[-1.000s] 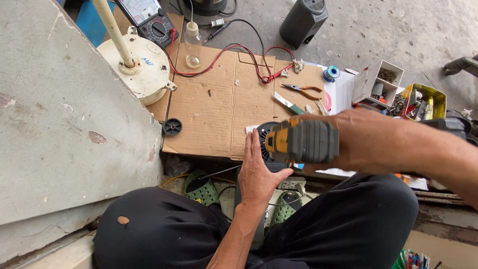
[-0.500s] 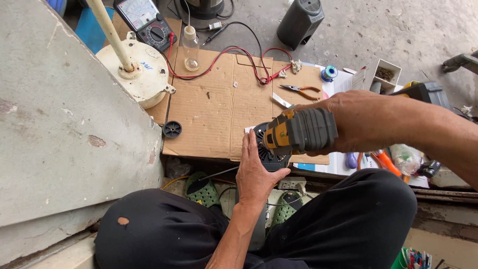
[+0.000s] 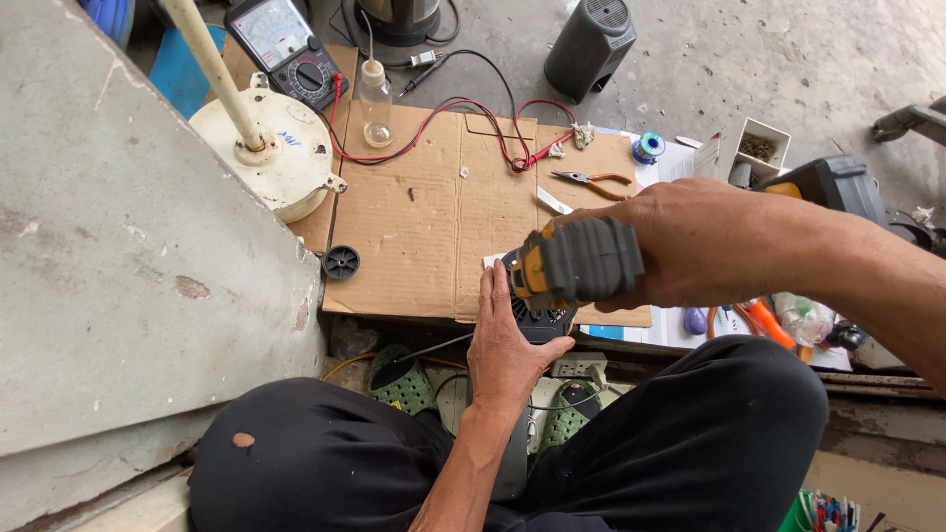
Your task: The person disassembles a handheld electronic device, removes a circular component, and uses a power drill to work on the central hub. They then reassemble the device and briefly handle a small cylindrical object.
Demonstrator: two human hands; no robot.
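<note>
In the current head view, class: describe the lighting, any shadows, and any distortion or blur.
Head view: soft, even daylight, no glare; only faint shadows on the cardboard sheet; wide-angle lens makes the right hand and its yellow-and-grey power tool loom large; left hand and the pliers stay sharp.

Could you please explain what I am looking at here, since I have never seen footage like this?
This is one view from a camera on a seated person's head, looking down past the knees. The right hand grips a yellow and grey power tool; the left hand steadies a dark round part beneath it. They work on a flattened cardboard sheet on the ground. Around it lie a cream round motor housing, a meter with red leads, a small bottle, pliers and a black cap.
</note>
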